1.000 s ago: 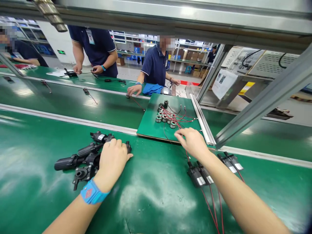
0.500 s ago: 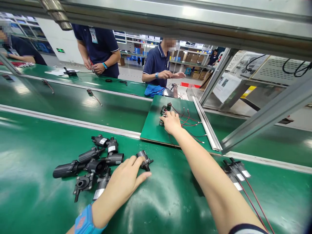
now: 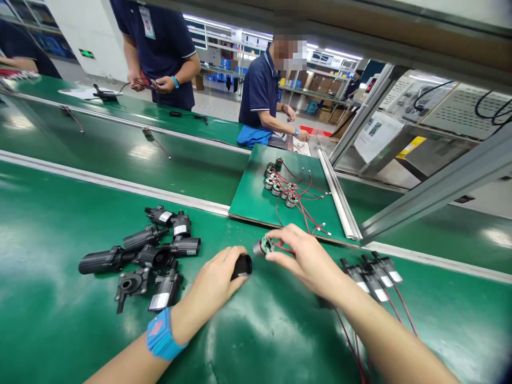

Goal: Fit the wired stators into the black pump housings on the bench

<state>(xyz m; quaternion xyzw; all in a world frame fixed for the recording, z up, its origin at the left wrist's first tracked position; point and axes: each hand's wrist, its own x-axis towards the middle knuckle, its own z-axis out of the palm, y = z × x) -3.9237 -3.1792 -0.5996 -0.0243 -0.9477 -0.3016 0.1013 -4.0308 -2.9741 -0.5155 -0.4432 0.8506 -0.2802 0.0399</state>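
My left hand (image 3: 218, 272), with a blue band at the wrist, is wrapped round a black pump housing (image 3: 242, 266) whose open end faces right. Just to the right of that opening, my right hand (image 3: 298, 250) pinches a small round motor core (image 3: 263, 246) with a green circuit board and red wires. A small gap separates the core from the housing. Several more black pump housings (image 3: 148, 256) lie in a cluster left of my left hand. On the green board (image 3: 244, 197) ahead stand several similar motor cores (image 3: 276, 188), their red wires trailing right.
Several black pumps with white labels and red wires (image 3: 372, 277) lie right of my right forearm. A metal post (image 3: 432, 170) slants up at the right. Across the bench, co-workers stand near a blue cloth (image 3: 254, 136). A lower channel (image 3: 192, 165) holds small wired parts.
My right hand has drawn back from the board with a motor core. My left hand has closed on the pump housing and turned its open end to the right.
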